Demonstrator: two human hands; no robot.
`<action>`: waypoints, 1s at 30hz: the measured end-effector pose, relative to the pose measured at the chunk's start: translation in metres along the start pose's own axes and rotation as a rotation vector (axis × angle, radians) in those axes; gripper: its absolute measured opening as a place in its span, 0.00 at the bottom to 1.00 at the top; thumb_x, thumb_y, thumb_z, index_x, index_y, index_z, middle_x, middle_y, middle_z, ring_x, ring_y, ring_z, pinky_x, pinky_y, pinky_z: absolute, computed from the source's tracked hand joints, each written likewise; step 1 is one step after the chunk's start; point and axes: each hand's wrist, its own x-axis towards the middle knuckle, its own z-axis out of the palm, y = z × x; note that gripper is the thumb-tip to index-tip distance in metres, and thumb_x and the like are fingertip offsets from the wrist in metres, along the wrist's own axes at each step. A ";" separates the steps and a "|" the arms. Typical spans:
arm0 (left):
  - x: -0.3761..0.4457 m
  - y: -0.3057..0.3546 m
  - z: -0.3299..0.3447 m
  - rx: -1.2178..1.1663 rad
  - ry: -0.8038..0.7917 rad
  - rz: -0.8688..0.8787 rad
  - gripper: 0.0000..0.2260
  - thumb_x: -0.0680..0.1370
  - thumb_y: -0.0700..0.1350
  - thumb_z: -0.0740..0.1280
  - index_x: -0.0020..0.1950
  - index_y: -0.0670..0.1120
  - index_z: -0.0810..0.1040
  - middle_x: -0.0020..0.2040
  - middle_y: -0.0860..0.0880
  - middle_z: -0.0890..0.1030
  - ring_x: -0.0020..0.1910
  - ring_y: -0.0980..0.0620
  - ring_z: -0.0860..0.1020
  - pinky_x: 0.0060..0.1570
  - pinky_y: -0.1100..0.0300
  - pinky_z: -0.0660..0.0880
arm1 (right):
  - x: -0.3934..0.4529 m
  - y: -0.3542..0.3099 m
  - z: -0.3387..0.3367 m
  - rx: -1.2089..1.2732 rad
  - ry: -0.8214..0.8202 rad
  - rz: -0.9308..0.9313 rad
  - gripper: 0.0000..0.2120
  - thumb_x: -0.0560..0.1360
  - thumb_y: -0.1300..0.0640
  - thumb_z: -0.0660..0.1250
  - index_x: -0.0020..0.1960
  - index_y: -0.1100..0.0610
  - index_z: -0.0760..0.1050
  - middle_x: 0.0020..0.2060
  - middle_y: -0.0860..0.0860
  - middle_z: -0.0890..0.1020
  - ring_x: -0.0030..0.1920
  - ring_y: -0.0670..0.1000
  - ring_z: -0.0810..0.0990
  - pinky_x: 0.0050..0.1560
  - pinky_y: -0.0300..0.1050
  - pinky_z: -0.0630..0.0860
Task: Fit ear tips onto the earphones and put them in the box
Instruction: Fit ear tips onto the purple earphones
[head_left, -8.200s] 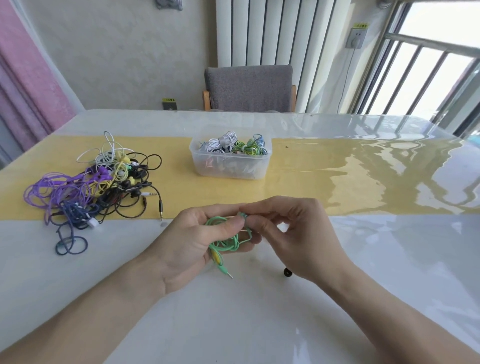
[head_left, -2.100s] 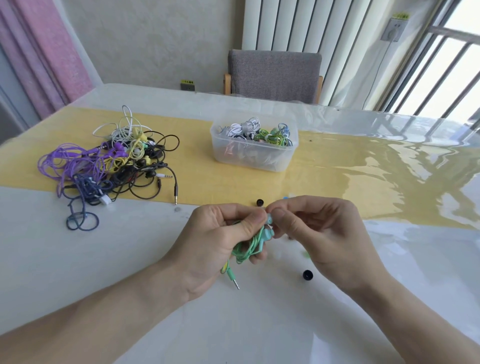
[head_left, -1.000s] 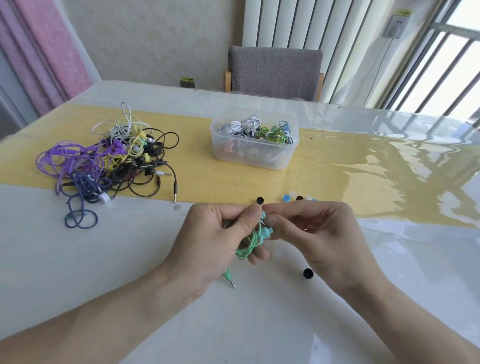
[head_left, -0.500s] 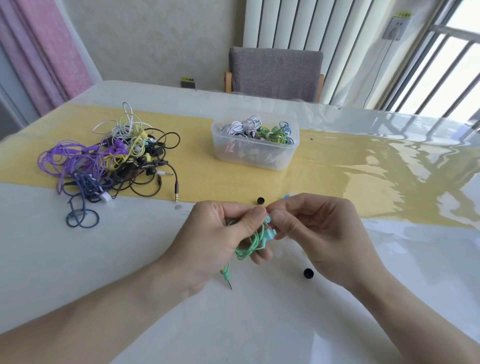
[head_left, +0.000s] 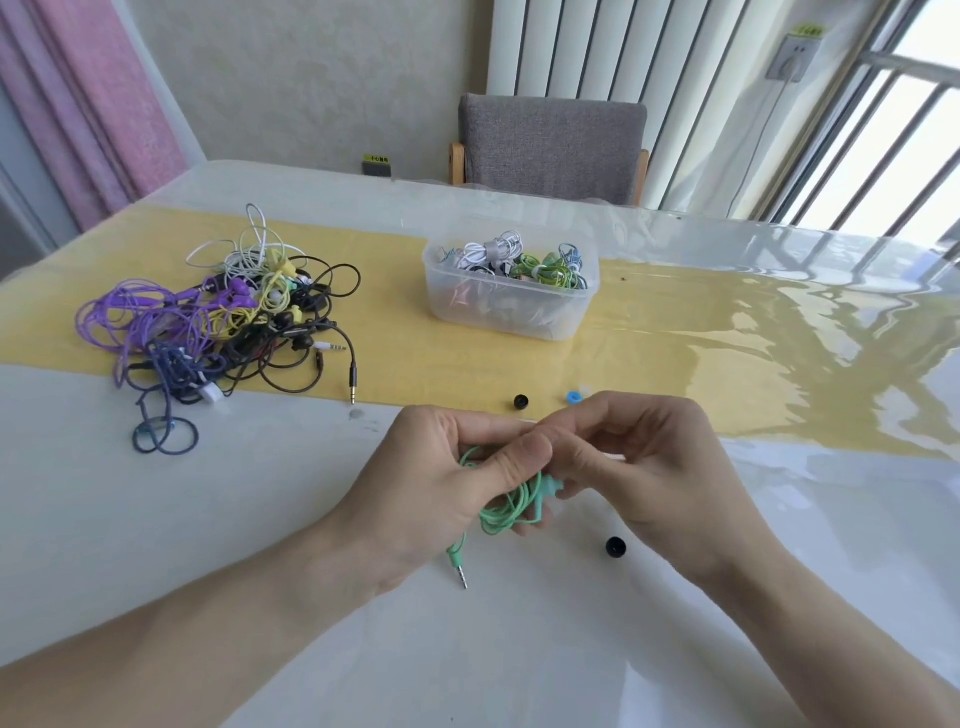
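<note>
Both hands meet just below the middle of the frame, above the white worktop (head_left: 156, 519). The left hand (head_left: 441, 493) curls its fingers round a bundle of green earphones (head_left: 511, 506); its thumb lies across the top of the coil and presses it against the fingers, so this grip is closed on the cable. The green plug (head_left: 457, 566) hangs out under the hand, its metal tip pointing down toward the lower edge of the frame. The right hand (head_left: 644, 467) has its fingers bent in toward the left thumb, fingertips close together at the earbud end of the same cable; it pinches something there, but whether that is the bud or a tip I cannot tell, since the fingers hide it.

Three loose ear tips lie on the worktop: a black one (head_left: 615, 547) just below the right hand, another black one (head_left: 521, 401) just above the hands at the edge of the yellow runner (head_left: 395, 332), and a blue one (head_left: 573, 398) to its right, partly behind the right hand's knuckles.

The clear box (head_left: 509, 312) stands on the runner above the hands, centre of the frame, with coiled white and green earphones inside. At centre left a tangled pile (head_left: 218, 322) of purple, yellow, black, white and dark blue earphones lies across the runner's near edge. A grey chair (head_left: 550, 140) stands behind the worktop at top centre.
</note>
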 end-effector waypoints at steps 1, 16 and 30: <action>0.001 0.000 0.000 -0.003 0.006 -0.004 0.11 0.72 0.46 0.70 0.51 0.44 0.86 0.39 0.39 0.84 0.34 0.46 0.81 0.34 0.59 0.77 | 0.000 0.000 0.000 0.060 -0.020 0.029 0.08 0.72 0.53 0.74 0.41 0.58 0.85 0.36 0.55 0.86 0.38 0.57 0.84 0.41 0.51 0.81; 0.002 0.001 0.003 -0.102 0.132 -0.044 0.07 0.73 0.38 0.68 0.45 0.44 0.85 0.37 0.40 0.84 0.29 0.49 0.81 0.29 0.62 0.76 | 0.001 0.003 0.008 0.065 0.001 -0.048 0.06 0.76 0.59 0.73 0.42 0.59 0.84 0.34 0.55 0.85 0.36 0.52 0.82 0.41 0.47 0.79; 0.004 0.002 0.003 -0.115 0.153 -0.183 0.19 0.75 0.25 0.57 0.31 0.43 0.74 0.31 0.44 0.75 0.26 0.49 0.72 0.27 0.63 0.69 | -0.005 0.006 0.027 -0.225 0.151 -0.083 0.07 0.79 0.53 0.68 0.42 0.47 0.79 0.40 0.43 0.78 0.42 0.46 0.78 0.36 0.38 0.73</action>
